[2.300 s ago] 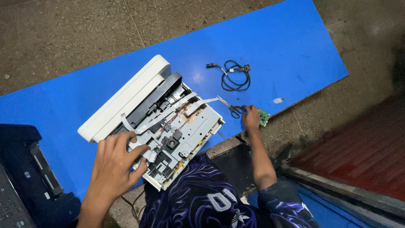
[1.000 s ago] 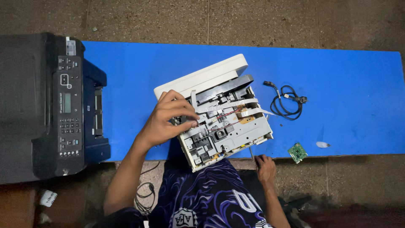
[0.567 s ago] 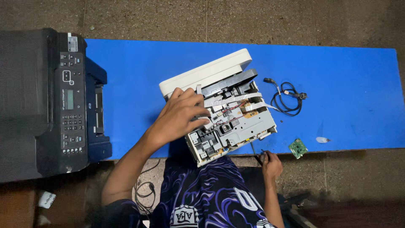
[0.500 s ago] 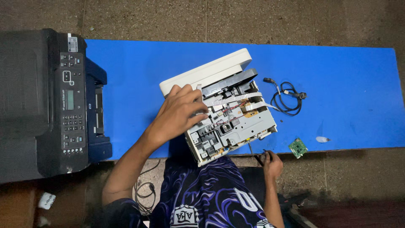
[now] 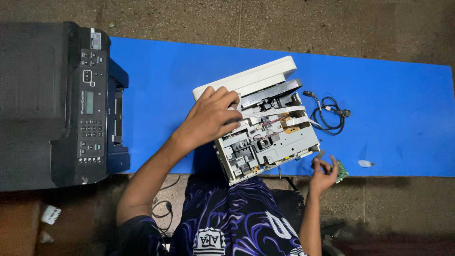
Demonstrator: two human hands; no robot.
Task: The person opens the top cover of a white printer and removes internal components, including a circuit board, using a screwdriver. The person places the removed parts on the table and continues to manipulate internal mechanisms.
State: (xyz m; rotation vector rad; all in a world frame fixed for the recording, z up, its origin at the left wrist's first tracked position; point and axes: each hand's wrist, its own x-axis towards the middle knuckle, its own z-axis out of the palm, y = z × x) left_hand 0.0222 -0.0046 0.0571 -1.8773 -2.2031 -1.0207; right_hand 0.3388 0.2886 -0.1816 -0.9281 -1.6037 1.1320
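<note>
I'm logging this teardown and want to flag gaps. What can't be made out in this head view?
- What the right hand pinches: a thin dark tool, too small to identify.
- Small green circuit board: partly behind that hand.
- Opened white printer: its left part is covered by the left hand.
- Black printer: cut off by the left edge.

Opened printer (image 5: 265,121): off-white smooth plastic shell, grey plastic and dull metal inside, thin white flat ribbon cables. Blue mat (image 5: 393,95) smooth, matt. Black printer (image 5: 52,104) matt plastic. Concrete floor (image 5: 284,23) rough, speckled. Cable (image 5: 329,114) black rubbery.
</note>
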